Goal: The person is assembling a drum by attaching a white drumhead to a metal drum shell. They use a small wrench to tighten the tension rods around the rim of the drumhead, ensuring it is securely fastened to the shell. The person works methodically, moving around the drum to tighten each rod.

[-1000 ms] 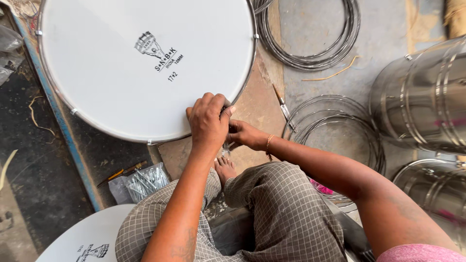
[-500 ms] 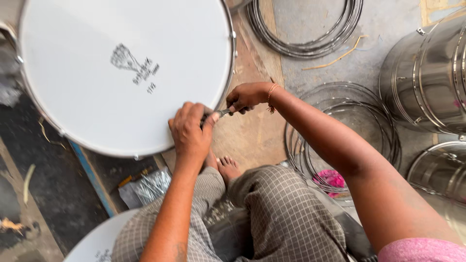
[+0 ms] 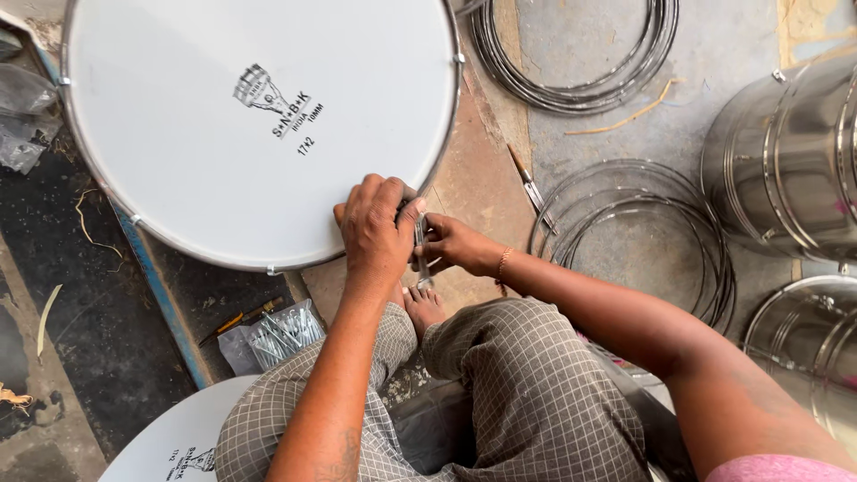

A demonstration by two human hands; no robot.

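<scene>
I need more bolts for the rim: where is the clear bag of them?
In the head view, the clear bag of bolts lies on the floor at lower left, just below the white drum and beside the person's left knee.

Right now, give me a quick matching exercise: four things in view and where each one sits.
Things:
1. left hand
2. bag of metal rods
3. steel drum shells
4. wire hoops

Places:
A. stacked at the right edge
B. on the rim of the white drum
C. on the concrete at the top
D. on the floor by the person's left knee

Pairs: 1-B, 2-D, 3-A, 4-C
</scene>
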